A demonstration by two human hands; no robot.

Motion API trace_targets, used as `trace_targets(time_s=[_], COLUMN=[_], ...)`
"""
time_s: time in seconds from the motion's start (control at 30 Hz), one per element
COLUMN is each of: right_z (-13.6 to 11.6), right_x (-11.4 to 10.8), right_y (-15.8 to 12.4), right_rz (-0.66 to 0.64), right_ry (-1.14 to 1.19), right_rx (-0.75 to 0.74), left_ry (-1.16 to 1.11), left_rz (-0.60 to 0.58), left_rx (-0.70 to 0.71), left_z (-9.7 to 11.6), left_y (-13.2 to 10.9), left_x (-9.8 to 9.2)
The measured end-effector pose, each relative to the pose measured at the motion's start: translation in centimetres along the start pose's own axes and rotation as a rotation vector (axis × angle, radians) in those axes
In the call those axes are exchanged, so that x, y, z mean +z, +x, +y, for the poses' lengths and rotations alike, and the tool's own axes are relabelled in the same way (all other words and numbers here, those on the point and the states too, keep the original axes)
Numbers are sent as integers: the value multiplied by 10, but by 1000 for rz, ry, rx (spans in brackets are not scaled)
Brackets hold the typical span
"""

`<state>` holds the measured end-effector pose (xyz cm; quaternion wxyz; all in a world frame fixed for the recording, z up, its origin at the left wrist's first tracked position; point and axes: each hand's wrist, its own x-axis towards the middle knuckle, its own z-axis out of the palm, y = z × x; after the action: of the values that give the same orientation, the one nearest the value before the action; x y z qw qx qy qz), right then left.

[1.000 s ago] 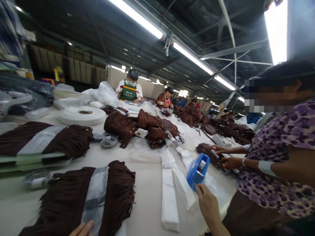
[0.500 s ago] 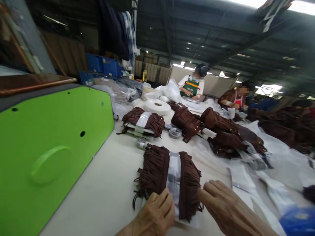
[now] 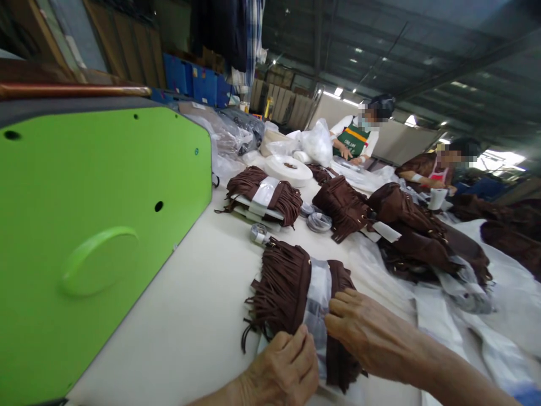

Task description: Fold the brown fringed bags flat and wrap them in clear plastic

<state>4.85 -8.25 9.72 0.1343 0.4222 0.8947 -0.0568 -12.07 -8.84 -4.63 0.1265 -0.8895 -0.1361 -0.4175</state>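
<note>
A dark brown fringed bundle (image 3: 283,282) lies on the table below me, with a translucent plastic band (image 3: 319,285) wrapped round its middle. My left hand (image 3: 289,366) is closed in a pinch at the left edge of this band, near its lower end. On the opposite edge, the curled fingers of my right hand (image 3: 359,327) pinch the band, with the back of the hand over the right-hand fringe. The fingertips of both hands are partly hidden. White sheeting shows under the bundle's lower end.
A large green machine panel (image 3: 110,225) stands at the left. Beyond the bundle lie another banded fringed bundle (image 3: 264,194), a white tape roll (image 3: 288,170), small grey rolls (image 3: 319,222) and brown fringed pieces (image 3: 340,203). Two people work farther back.
My right hand has moved left from the bundle's outer fringe to the band. My left hand stays at the band's left edge. The whole view has shifted.
</note>
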Motion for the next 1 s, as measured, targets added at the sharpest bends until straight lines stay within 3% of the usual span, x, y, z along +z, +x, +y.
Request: trace_targets(time_s=[0.67, 1.0], right_z=[12, 19], right_x=[4, -3], right_y=[42, 57], right_rz=[-116, -220], right_ry=[-135, 6], right_rx=[7, 280], left_ry=[-17, 15], left_rz=[-15, 88], left_rx=[-5, -14], left_z=[1, 1], left_y=[0, -2], left_x=[-2, 9])
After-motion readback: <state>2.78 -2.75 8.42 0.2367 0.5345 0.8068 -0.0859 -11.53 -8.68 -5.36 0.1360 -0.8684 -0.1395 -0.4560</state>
